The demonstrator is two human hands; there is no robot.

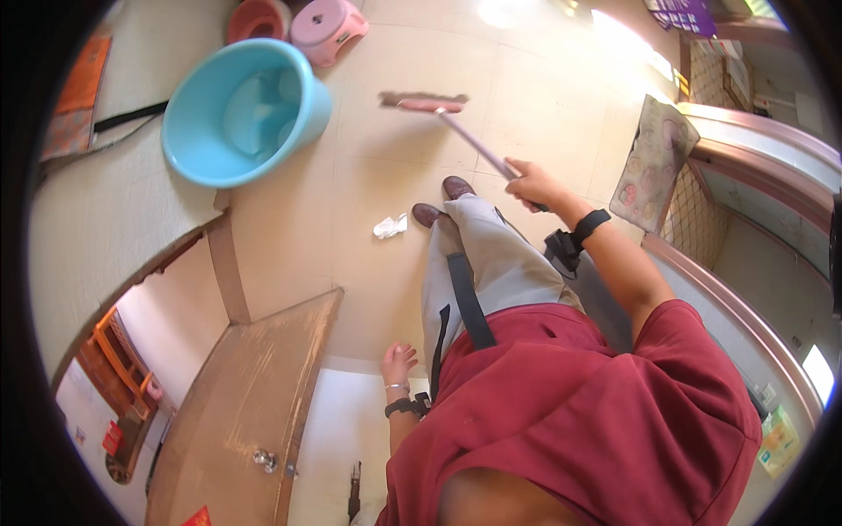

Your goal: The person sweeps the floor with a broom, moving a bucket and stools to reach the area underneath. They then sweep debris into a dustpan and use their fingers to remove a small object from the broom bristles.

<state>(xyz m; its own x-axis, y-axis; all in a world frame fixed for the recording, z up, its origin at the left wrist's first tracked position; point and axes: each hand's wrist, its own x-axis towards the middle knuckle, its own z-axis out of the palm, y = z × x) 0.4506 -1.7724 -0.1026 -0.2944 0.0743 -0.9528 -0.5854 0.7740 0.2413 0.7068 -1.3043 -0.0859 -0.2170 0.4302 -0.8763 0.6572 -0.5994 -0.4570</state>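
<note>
My right hand (536,183) grips the handle of a broom (475,143), which points away from me. Its pink head with dark bristles (424,103) is slightly blurred and seems raised, with a shadow on the floor beneath it. Down at my left side, my left hand (398,360) holds nothing, its fingers loosely apart. A crumpled white tissue (391,226) lies on the tiled floor (368,191), just left of my brown shoes (429,214).
A large light-blue plastic tub (316,112) stands ahead on the left, with a pink stool (327,29) and a red basin (256,20) behind it. To my left is a worn wooden door (243,407), standing ajar. A patterned mat (654,164) lies by the doorway at right.
</note>
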